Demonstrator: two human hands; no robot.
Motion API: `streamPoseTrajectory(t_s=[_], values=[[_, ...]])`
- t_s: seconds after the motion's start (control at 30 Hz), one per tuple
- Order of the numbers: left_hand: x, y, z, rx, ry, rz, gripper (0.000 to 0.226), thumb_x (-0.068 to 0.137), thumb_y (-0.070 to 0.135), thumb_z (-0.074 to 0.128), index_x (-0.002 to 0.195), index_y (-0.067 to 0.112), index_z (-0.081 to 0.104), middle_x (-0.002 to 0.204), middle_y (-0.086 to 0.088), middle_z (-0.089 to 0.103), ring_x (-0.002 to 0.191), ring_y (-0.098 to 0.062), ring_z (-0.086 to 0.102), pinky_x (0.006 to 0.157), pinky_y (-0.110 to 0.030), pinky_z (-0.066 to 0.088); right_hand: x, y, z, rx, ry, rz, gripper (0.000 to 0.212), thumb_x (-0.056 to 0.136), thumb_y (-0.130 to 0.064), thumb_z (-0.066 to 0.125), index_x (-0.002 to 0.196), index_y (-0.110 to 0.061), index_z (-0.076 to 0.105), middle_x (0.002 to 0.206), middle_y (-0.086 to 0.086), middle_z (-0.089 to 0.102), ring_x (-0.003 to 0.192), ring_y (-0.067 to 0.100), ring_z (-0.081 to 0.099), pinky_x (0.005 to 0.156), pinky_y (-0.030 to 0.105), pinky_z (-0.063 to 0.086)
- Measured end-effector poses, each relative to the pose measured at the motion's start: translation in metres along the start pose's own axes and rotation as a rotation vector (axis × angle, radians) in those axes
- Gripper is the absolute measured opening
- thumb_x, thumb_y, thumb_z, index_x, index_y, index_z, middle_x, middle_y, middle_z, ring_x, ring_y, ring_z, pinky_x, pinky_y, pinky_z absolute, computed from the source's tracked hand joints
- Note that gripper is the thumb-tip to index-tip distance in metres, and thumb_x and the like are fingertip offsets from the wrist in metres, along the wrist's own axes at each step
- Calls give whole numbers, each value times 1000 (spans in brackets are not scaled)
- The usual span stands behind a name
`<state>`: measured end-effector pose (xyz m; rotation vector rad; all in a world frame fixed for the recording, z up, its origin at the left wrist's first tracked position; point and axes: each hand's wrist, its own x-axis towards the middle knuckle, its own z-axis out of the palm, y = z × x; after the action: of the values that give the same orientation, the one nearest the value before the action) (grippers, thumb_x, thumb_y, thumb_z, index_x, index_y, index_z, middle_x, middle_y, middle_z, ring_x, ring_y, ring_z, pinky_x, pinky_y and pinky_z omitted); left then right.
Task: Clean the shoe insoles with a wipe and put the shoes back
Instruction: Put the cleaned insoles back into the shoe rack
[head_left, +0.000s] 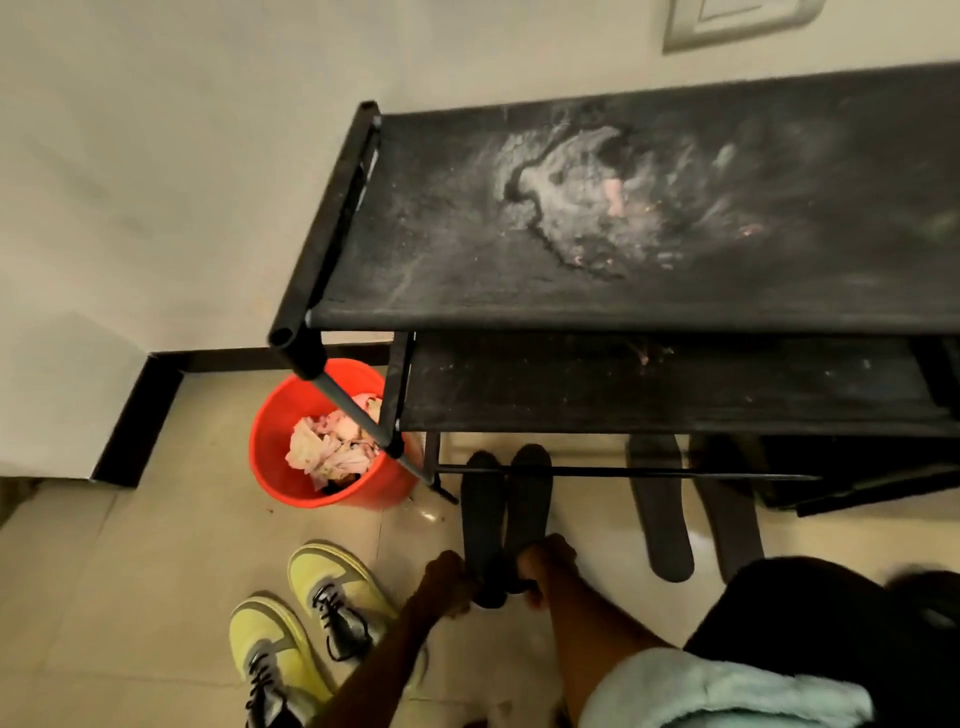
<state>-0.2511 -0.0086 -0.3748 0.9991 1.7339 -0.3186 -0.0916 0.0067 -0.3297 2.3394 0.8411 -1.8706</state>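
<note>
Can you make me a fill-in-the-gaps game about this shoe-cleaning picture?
The crumpled wipes lie inside the orange ____.
The left hand and the right hand each grip a black ____.
On the floor stand ____ yellow sneakers.
Missing words: bucket, insole, two.

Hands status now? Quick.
Left hand: grip closed on heel of leftmost insole.
Right hand: grip closed on heel of second insole.

Bare forearms (374, 654); fluffy pale-mint sleeve (727, 693) on right arm, 5 o'clock; black garment (810, 613) beside it, 4 o'clock.
</note>
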Motion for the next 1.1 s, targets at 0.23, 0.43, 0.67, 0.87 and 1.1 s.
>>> streamPoseTrajectory(t_s=[0.23,0.43,0.67,0.87,1.1], values=[[-118,3,-84,157,-32,205,27,86,16,49,73,-4,63,66,-18,54,50,-19,45,56,-29,37,-86,-29,-12,-202,65,-173,49,97,-27,64,141,-8,55,138,13,62,125,30,62,105,41,53],[-233,-11,-120,102,102,276,14,98,14,47,95,8,59,59,-4,49,42,-11,41,41,-19,29,-204,-41,-43,-422,71,-455,29,92,-25,66,113,-5,69,111,12,67,112,30,67,98,39,57],[-387,-42,-146,-228,288,549,37,102,23,53,69,15,67,59,-5,56,42,-12,38,43,-18,22,-328,-11,-111,-302,263,-722,22,92,-17,57,73,-6,54,76,12,57,67,27,55,52,29,39],[-423,-38,-128,-464,279,669,33,102,25,54,82,8,74,81,-24,71,46,-15,47,40,-17,30,-356,26,-147,9,162,-730,23,92,-2,55,69,-6,55,59,10,48,44,16,43,42,24,34],[-368,1,-90,-810,149,549,26,95,17,67,111,-3,70,96,-23,75,77,-22,77,60,-19,59,-312,18,-139,270,39,-610,13,96,-8,67,96,5,69,59,9,68,50,13,64,64,27,60]])
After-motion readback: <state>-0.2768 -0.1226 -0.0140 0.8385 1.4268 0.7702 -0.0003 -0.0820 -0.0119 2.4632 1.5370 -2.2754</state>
